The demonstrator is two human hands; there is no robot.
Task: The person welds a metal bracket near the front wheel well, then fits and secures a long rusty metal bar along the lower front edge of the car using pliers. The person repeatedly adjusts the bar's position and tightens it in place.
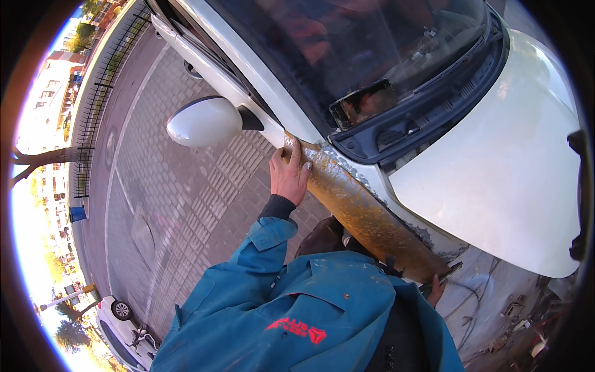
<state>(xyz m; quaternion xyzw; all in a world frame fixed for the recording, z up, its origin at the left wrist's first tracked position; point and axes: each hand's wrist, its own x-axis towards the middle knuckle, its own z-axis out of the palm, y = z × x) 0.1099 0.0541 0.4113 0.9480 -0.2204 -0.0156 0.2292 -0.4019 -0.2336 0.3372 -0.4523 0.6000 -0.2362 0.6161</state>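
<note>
A long, curved car body panel (365,217), rusty gold-brown with worn patches, lies slantwise along the side of a white car, below its windshield. My left hand (290,177) is closed on the panel's upper end near the side mirror, fingers over its face and edge. At the panel's lower right end is my right hand (437,290), mostly hidden behind my teal jacket and the panel. A dark, narrow piece (455,268) sticks out beside it; I cannot make out what it is. Scraped grey metal (353,167) runs along the panel's car-side edge.
The white hood (489,155) stretches to the right, beside a dark cowl (409,124) under the windshield. A white side mirror (204,121) juts out above my left hand. Debris and cables lie at lower right. A parked white car (127,335) stands at lower left, beyond the paving.
</note>
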